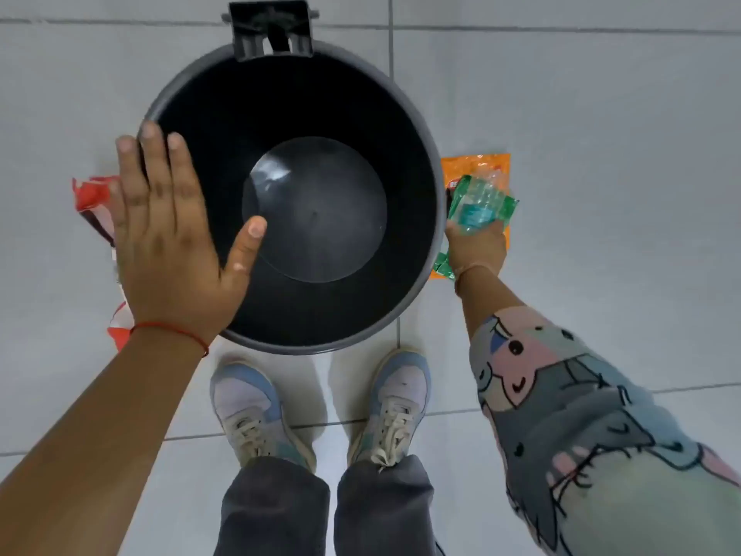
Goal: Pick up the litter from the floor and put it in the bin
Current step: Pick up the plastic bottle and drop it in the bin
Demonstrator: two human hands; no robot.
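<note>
A round dark grey bin [417, 126] stands open on the tiled floor in front of my feet, with nothing visible inside. My right hand [477, 244] reaches down just right of the bin and is closed on a green transparent wrapper [483, 204]. Under it an orange packet [477, 166] lies flat on the floor. My left hand [168, 234] hovers flat with fingers spread over the bin's left rim, holding nothing. A red and white wrapper [94, 198] lies on the floor left of the bin, partly hidden by that hand.
The bin's black hinge bracket [272, 30] sticks out at its far side. My two pale sneakers [316, 411] stand just behind the bin. Light grey floor tiles [601, 94] surround everything.
</note>
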